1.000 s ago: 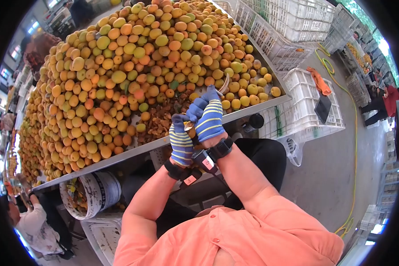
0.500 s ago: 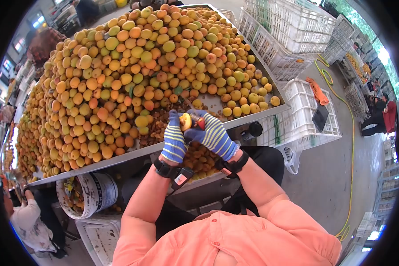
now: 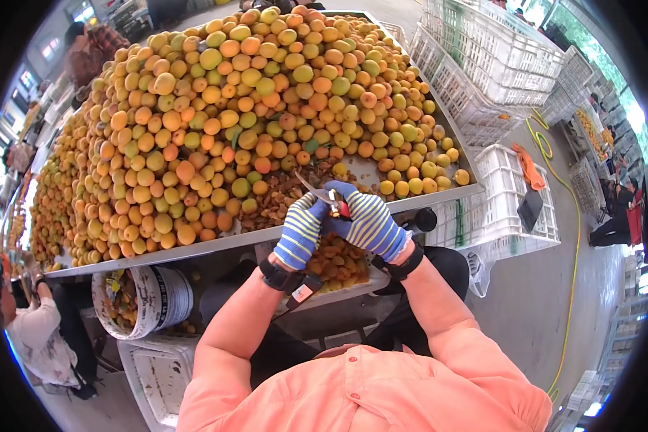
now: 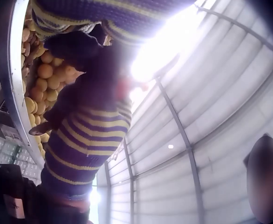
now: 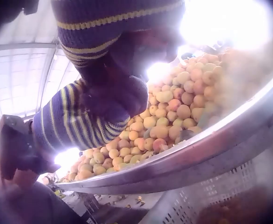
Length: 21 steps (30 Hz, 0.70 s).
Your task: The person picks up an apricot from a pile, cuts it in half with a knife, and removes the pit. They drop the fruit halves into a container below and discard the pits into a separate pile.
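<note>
In the head view, a knife with a curved blade and a red handle is gripped by my right hand, gloved in blue and yellow stripes. Its blade points up and left, past the fingers of my left hand. The left hand, in a matching glove, is drawn close against the right one with its fingers bent inward; whether it holds fruit I cannot tell. Beneath the hands lie many orange apricot pieces in a container. A big heap of apricots fills the metal-edged table ahead.
Brown scraps lie by the table's near edge. A white bucket stands at lower left, beside a white crate. To the right are another white crate with an orange glove, stacked crates and a yellow hose.
The right hand first reached the fruit with the knife, then came back to the left hand, which held a yellow apricot. Now the blade points up-left and that apricot is out of sight.
</note>
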Tool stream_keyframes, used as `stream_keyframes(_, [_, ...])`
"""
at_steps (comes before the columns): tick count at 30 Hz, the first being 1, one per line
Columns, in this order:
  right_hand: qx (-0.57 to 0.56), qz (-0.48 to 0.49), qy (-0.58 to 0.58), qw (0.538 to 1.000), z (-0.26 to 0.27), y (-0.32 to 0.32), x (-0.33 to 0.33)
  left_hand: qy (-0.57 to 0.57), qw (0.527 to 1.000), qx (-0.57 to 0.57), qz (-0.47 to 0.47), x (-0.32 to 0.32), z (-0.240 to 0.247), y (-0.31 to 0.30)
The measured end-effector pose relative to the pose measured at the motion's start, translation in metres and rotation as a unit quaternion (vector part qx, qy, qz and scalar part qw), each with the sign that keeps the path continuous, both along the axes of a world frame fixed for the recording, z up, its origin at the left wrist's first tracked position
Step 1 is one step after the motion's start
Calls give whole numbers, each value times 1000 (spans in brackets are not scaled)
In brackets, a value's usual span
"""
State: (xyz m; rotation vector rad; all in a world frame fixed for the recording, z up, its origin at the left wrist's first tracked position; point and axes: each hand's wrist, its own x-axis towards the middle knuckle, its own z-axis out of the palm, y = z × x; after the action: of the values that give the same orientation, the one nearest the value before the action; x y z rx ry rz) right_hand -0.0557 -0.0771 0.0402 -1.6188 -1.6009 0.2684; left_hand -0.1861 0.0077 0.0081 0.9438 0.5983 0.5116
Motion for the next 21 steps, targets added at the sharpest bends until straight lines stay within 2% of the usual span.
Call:
stream_keyframes(1, [-62,5,16,998,5,-5,1,20,1000,8,-8,-2,-3,0])
stream_keyframes(4, [-94,21,15,995,8,-9,2,47,994,100,-5,2,-11,-2])
stream_keyframes(5, [-86,17,4,996,4,-10,3,66,990,128,-9,3,-7,-4])
stream_keyframes(8, [-108,9,-3,994,4,-14,3,24,990,138,-18,5,-16,-6])
stream_keyframes(13, [-78,30,37,996,6,-16,4,13,978,206,8,8,-17,-9])
stream_keyframes(14, [-67,38,45,996,7,-16,4,-7,985,171,12,9,-15,-9])
stream_keyframes(15, [-37,20,76,996,3,-16,3,-27,990,136,16,9,-14,-8])
stream_keyframes(16, [-21,25,180,983,-1,-14,4,-46,994,100,21,9,-11,-8])
stream_keyframes(17, [-4,31,282,959,-4,-12,5,-9,997,72,-2,4,5,-8])
stream_keyframes(18, [13,36,381,924,-7,-9,7,-69,997,20,15,6,11,-10])
stream_keyframes(19, [44,31,362,931,-10,-5,11,-88,995,26,24,6,10,-6])
stream_keyframes(21, [-44,5,441,896,9,-12,12,-99,992,29,71,4,25,0])
